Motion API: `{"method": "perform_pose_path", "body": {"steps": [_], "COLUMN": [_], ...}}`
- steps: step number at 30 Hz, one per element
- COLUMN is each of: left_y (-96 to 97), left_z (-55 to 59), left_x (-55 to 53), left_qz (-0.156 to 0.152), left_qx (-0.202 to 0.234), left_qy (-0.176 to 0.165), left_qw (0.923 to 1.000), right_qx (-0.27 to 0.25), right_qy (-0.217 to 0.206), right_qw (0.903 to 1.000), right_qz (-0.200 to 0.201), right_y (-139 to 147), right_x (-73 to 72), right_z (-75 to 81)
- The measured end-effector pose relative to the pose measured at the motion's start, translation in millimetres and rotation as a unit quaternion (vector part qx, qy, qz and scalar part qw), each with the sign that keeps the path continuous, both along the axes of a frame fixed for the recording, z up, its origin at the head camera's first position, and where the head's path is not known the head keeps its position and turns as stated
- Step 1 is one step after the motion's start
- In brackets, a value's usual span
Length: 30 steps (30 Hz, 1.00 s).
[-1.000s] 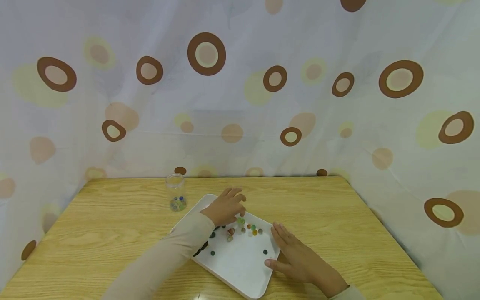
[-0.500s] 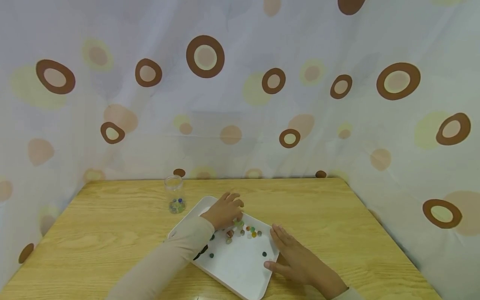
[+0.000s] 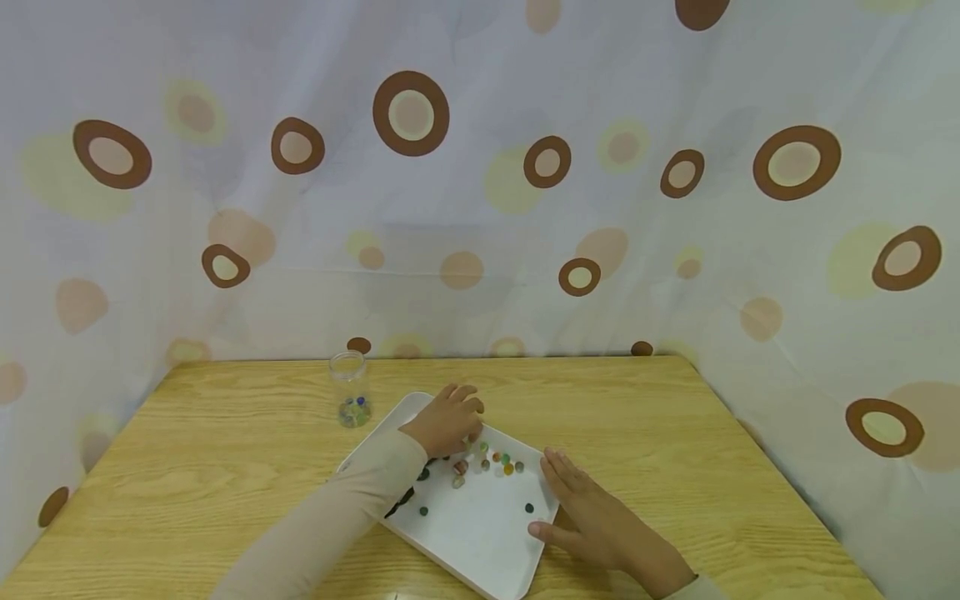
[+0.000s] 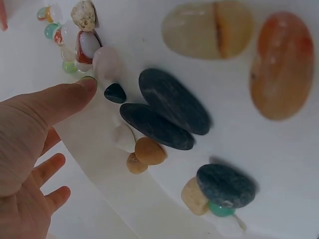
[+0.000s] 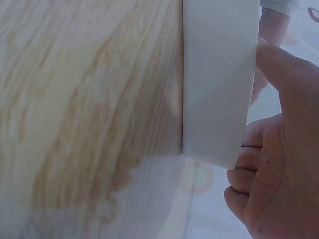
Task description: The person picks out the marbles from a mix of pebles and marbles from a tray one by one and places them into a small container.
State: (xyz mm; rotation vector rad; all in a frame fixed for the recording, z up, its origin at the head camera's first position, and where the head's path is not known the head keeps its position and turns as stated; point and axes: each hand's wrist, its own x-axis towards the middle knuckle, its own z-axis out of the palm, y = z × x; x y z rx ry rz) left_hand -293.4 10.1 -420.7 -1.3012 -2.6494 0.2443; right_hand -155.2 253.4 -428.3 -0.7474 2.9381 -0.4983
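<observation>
A white tray [image 3: 480,542] lies angled on the table, holding marbles and smooth pebbles. My left hand [image 3: 446,423] reaches over its far side with bent fingers. In the left wrist view my thumb tip touches a green rounded piece [image 4: 88,77], mostly covered; my index finger is hidden, so a pinch cannot be made out. Beside the thumb sit a pale pink stone [image 4: 106,63], a small dark stone [image 4: 115,93] and a light green marble [image 4: 69,66]. My right hand [image 3: 592,517] rests on the tray's right edge, fingers straight, thumb spread along the rim.
A clear jar [image 3: 349,392] with several marbles in its bottom stands behind the tray at left. Dark pebbles [image 4: 174,99] lie under my left forearm's side of the tray. A patterned curtain [image 3: 465,208] hangs around the wooden table [image 3: 637,408].
My left hand dipped slightly and drew a little to the left over the marbles, uncovering a green one. The right hand and tray stay put; the head view shifted a little.
</observation>
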Motion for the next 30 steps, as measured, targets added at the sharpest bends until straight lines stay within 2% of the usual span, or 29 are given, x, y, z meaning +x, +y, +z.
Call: {"method": "perform_pose_path", "body": {"steps": [4, 7, 11, 15, 20, 24, 26, 30], "left_y": [-2.5, -3.8, -7.1, -16.8, -31.4, -46.3, -54.0, -71.1], "left_z": [1.6, 4.9, 14.5, 27.2, 41.2, 53.3, 58.8, 65.2], "left_x": [1.5, 2.2, 2.0, 1.3, 0.1, 1.9, 2.7, 2.6], "left_qz": [0.004, -0.001, -0.009, -0.002, 0.009, 0.041, 0.063, 0.104], "left_qx": [0.0, 0.019, 0.064, 0.112, 0.163, 0.218, 0.251, 0.314], "left_qy": [-0.009, -0.019, -0.045, -0.072, -0.069, -0.046, -0.021, 0.026], "left_qw": [1.0, 0.9996, 0.9969, 0.9911, 0.9841, 0.974, 0.9656, 0.9434], "right_qx": [-0.009, -0.014, -0.019, -0.019, -0.016, -0.014, -0.013, -0.013], "right_qy": [-0.007, -0.014, -0.024, -0.024, -0.019, -0.017, -0.014, -0.013], "right_qw": [0.9999, 0.9998, 0.9994, 0.9994, 0.9996, 0.9997, 0.9998, 0.9998], "right_qz": [0.001, -0.006, -0.018, -0.016, -0.015, -0.013, -0.01, -0.007], "right_y": [-3, -2, -1, -2, -3, -3, -3, -3], "right_x": [0.1, 1.9, 3.4, 1.6, 1.2, 1.3, 1.2, 0.9], "right_z": [0.3, 0.3, -0.2, 0.0, 0.3, -0.2, -0.3, -0.2]}}
